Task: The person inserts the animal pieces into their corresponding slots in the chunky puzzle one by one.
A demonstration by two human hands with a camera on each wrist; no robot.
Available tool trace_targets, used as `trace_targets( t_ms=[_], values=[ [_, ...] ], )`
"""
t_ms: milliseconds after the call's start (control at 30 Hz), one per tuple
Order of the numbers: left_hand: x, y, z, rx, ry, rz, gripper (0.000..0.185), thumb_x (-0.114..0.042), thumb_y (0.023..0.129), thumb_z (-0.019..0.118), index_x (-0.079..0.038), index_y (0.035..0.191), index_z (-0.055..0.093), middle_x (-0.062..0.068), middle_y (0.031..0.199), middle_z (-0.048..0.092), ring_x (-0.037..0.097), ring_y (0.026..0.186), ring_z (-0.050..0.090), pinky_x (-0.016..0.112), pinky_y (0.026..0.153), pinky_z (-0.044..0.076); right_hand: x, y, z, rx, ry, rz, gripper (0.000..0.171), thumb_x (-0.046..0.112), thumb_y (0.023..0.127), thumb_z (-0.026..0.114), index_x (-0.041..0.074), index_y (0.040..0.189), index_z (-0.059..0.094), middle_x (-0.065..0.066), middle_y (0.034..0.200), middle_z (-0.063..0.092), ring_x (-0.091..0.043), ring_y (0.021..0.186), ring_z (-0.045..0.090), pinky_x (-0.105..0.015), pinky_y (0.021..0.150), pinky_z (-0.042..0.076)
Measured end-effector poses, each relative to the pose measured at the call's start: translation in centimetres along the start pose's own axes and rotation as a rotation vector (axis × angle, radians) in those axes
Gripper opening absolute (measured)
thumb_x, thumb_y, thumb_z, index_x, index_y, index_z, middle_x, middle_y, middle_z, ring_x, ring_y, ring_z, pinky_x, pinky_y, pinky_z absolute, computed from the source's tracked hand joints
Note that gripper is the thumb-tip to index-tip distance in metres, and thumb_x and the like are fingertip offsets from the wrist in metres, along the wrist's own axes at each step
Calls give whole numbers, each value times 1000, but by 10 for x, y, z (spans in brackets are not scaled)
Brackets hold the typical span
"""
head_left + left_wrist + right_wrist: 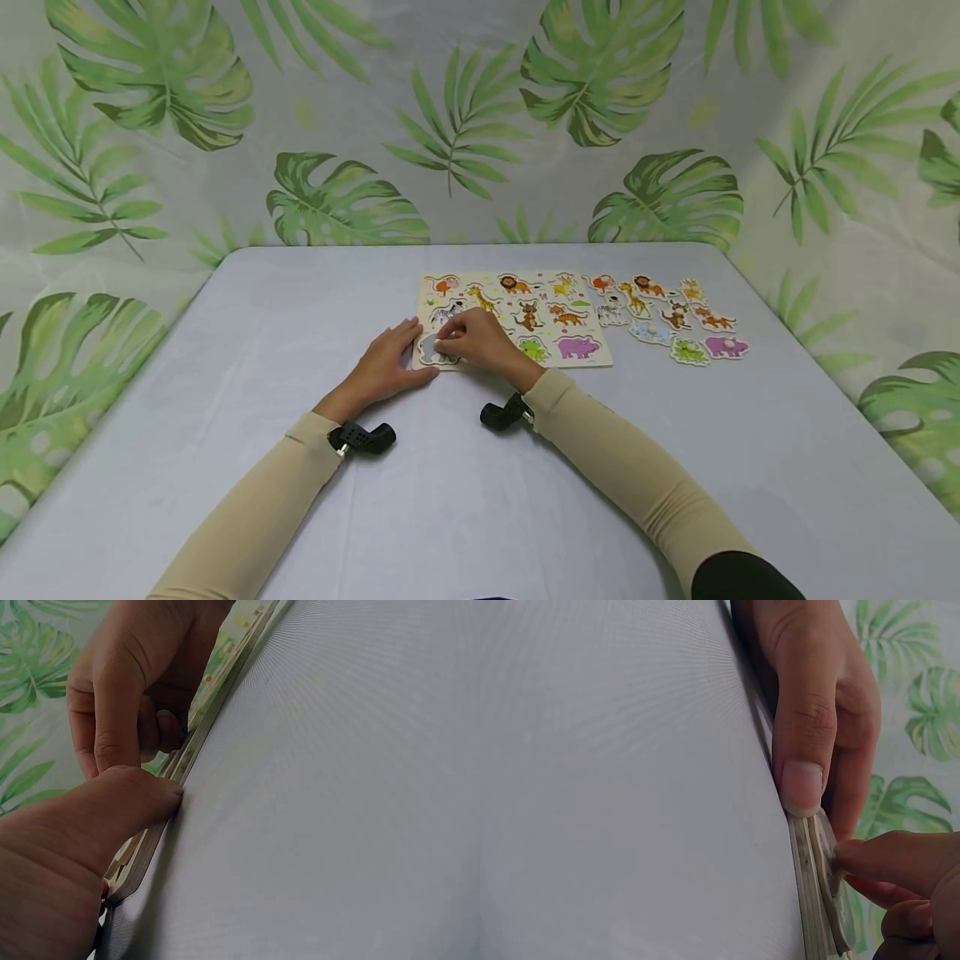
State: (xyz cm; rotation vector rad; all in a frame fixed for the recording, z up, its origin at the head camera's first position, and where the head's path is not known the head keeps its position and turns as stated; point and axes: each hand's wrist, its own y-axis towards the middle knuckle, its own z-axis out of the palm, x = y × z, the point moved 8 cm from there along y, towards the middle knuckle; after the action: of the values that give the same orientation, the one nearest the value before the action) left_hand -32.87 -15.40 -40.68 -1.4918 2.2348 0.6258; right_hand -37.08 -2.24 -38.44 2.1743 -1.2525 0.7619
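A wooden animal puzzle board lies on the table. My right hand is over its near left corner. Thumb and forefinger pinch a grey elephant puzzle piece at that corner; in the right wrist view the piece stands slightly proud of the board's surface. The left hand rests around the same corner, its fingers along the left side. Its thumb touches the near edge, as the left wrist view shows. My right hand hides part of the board's near row.
Several loose animal pieces lie right of the board, among them a lion, a zebra, a green frog and a purple hippo. A white cloth covers the table; a leaf-print curtain hangs behind.
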Motion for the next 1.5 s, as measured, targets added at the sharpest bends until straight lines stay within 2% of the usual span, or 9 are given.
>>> trace_targets(
  t_ms=[1200, 1500],
  values=[
    [1, 0, 2, 1, 2, 0, 85, -40, 84, 73, 4, 146, 36, 17, 155, 28, 33, 144, 21, 52, 117, 15, 0, 0, 4, 26, -53, 32, 12, 22, 83, 76, 11, 88, 77, 3, 56, 49, -8, 53, 41, -21, 51, 30],
    [1, 1, 2, -13, -3, 6, 84, -39, 84, 74, 5, 145, 37, 17, 155, 29, 32, 144, 22, 50, 117, 15, 3, 0, 3, 27, -52, 10, 11, 20, 83, 76, 10, 87, 77, 2, 59, 52, -8, 55, 42, -20, 52, 31]
  ],
)
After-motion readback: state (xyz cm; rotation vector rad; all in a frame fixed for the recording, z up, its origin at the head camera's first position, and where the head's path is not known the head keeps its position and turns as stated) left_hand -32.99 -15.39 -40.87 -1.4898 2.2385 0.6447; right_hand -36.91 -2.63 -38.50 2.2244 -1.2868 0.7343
